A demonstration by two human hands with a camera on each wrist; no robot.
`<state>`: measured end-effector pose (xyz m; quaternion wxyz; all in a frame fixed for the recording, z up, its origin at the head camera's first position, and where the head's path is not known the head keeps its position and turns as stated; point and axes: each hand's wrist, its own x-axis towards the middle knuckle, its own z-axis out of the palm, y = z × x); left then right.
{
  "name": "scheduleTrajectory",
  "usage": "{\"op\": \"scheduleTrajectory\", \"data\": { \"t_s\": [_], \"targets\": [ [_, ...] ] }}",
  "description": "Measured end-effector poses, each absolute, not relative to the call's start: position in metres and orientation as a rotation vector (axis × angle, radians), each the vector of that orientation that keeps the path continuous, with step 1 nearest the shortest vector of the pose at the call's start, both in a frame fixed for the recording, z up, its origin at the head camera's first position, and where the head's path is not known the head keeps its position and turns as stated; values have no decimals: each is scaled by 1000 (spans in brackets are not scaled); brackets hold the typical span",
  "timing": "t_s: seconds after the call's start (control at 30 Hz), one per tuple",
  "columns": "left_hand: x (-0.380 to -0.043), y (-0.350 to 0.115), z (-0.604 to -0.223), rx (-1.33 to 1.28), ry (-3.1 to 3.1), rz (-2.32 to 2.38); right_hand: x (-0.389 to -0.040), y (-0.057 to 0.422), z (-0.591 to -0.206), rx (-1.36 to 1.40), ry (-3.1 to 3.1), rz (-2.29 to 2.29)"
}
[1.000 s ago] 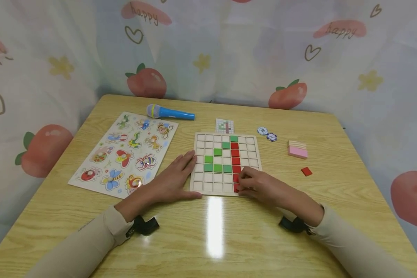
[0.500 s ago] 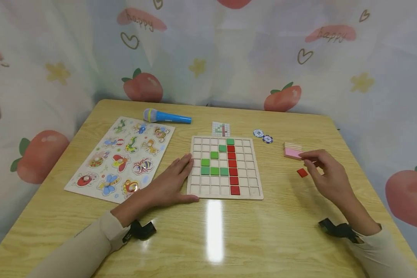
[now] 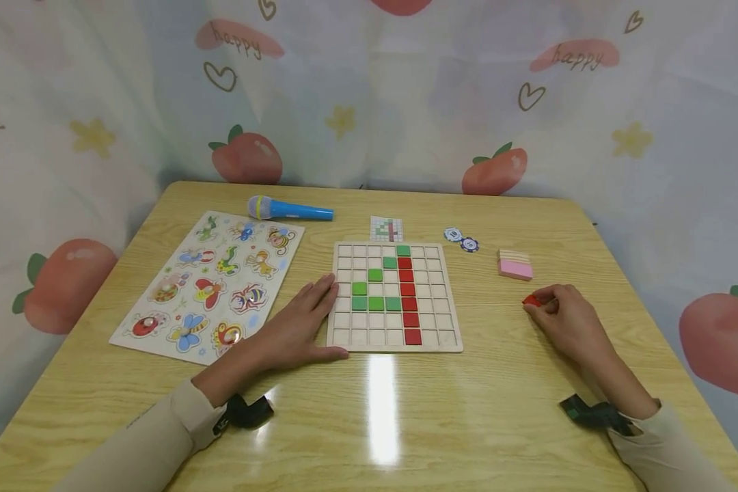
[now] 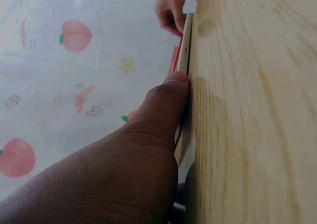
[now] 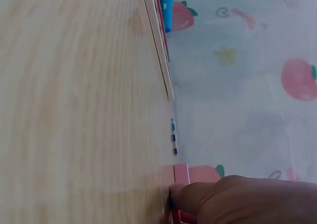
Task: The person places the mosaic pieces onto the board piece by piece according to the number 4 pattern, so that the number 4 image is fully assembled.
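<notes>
My left hand (image 3: pixel 298 321) rests at the left edge of a wooden grid board (image 3: pixel 456 321), its thumb along the front left corner. In the board's cells lie several green tiles (image 3: pixel 375 275) in a stepped shape and a column of red tiles (image 3: pixel 408 304). Well to the right of the board, my right hand (image 3: pixel 572 321) pinches a loose red tile (image 3: pixel 531 301) at the tabletop between thumb and fingers. The fingers cover part of that tile. In the right wrist view, my right hand (image 5: pixel 237 199) hides most of it.
Behind the board lies a small pattern card (image 3: pixel 386 229). Two poker chips (image 3: pixel 461 239) and a pink and cream block stack (image 3: pixel 515 264) are at the right. An insect puzzle board (image 3: pixel 212 287) and blue toy microphone (image 3: pixel 290 208) lie at the left.
My right hand has left the bottom red tile on the board and moved right, past the block stack, down to the loose red tile, which it now pinches. My left hand stays put.
</notes>
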<state>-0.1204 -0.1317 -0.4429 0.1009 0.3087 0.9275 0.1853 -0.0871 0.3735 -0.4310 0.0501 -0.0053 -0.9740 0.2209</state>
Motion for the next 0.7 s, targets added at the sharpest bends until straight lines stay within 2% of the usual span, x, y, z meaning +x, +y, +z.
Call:
{"op": "scheduleTrajectory", "data": {
  "t_s": [0.33,0.6,0.7],
  "targets": [
    [-120,-131,-442,926,2740,546,-83,361,-425,127,-2907,662],
    [-120,-132,-443,911,2741,532,-96,302,-398,744,-2726,643],
    [-121,-132,-444,925,2745,535,-107,278,-393,893,-2758,665]
  ]
}}
